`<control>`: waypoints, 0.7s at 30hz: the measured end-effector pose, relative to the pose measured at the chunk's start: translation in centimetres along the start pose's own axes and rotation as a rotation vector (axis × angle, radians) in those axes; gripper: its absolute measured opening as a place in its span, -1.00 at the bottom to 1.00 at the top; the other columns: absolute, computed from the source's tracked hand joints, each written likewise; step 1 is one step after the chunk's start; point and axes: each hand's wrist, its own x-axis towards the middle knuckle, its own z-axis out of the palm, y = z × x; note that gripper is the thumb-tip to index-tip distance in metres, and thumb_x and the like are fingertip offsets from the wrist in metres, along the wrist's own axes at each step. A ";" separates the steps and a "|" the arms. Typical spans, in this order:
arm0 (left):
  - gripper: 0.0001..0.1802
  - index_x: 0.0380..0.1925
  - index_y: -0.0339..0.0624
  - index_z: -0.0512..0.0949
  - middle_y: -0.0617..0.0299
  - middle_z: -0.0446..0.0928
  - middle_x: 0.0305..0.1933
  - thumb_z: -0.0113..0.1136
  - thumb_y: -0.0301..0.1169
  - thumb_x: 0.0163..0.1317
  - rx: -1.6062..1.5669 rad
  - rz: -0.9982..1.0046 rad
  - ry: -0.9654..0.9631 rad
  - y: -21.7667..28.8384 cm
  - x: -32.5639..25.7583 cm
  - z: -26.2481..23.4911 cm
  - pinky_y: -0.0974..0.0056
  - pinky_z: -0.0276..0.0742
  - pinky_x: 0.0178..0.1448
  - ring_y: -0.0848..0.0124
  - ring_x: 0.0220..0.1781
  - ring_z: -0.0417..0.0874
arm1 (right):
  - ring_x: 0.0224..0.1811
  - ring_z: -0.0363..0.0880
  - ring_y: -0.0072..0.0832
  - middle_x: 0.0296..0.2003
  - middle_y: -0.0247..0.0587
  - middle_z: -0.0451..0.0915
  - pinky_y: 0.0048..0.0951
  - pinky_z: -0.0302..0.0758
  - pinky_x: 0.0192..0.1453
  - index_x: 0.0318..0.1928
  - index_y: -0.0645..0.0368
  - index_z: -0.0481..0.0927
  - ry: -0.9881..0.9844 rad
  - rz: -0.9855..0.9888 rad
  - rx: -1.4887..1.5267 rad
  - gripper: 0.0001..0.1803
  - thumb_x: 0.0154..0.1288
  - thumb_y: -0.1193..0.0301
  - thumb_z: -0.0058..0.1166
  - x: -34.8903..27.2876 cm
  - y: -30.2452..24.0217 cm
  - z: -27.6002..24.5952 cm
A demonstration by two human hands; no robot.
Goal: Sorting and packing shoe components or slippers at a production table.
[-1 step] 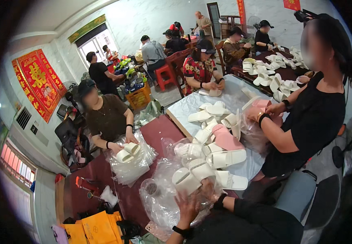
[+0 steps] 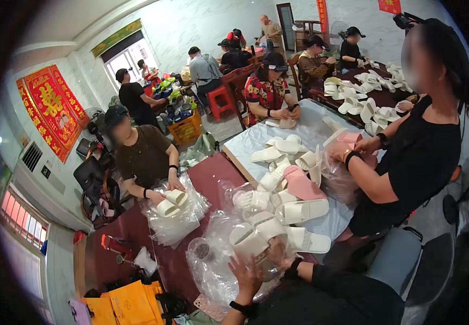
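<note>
Table [image 2: 213,176], dark red, disappears on its near side under clear plastic [image 2: 215,271], whose folds are hard to tell apart. Two white slippers [image 2: 249,244] sit at the plastic's far right, just beyond the hands; their near ends are obscured, and I cannot tell whether film encloses them. The left hand [image 2: 247,277] has fingers spread over the plastic beside them. The right hand [image 2: 282,254] is partly veiled close to the slippers; its grip I cannot tell. A phone [image 2: 208,306] lies partly covered near the left wrist. One round object [image 2: 198,249] remains unclear.
</note>
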 end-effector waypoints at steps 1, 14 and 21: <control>-0.34 0.21 -0.08 0.21 -0.27 -0.01 0.30 0.11 -0.38 0.03 -0.006 -0.217 0.190 -0.1 0.0 -0.1 -0.32 -0.17 0.26 -0.24 0.31 -0.02 | -0.32 0.42 0.10 -0.40 0.23 0.46 -0.05 0.36 -0.23 -0.40 0.33 0.49 0.153 -0.022 0.189 -0.70 0.00 0.30 -0.04 0.0 0.3 0.6; -0.50 0.09 -0.17 0.32 -0.01 0.39 -0.40 -0.04 -0.62 0.07 -0.252 -0.202 -0.040 -2.4 -1.8 0.6 0.10 0.40 -0.25 0.03 -0.30 0.46 | -0.50 0.47 0.01 -0.56 0.17 0.49 -0.14 0.36 -0.42 -0.56 0.35 0.51 0.274 0.046 -0.122 -0.80 -0.04 0.42 -0.02 0.6 -0.6 0.5; -0.67 -0.13 -0.28 0.41 0.02 0.51 -0.28 -0.08 -0.72 0.05 -0.671 -0.364 -0.085 -4.9 -5.1 4.6 0.28 0.53 -0.23 0.30 -0.25 0.60 | -0.32 0.47 0.02 -0.39 0.25 0.48 -0.10 0.38 -0.23 -0.35 0.36 0.49 -0.037 0.225 -0.168 -0.72 0.03 0.34 0.01 -0.6 1.9 2.6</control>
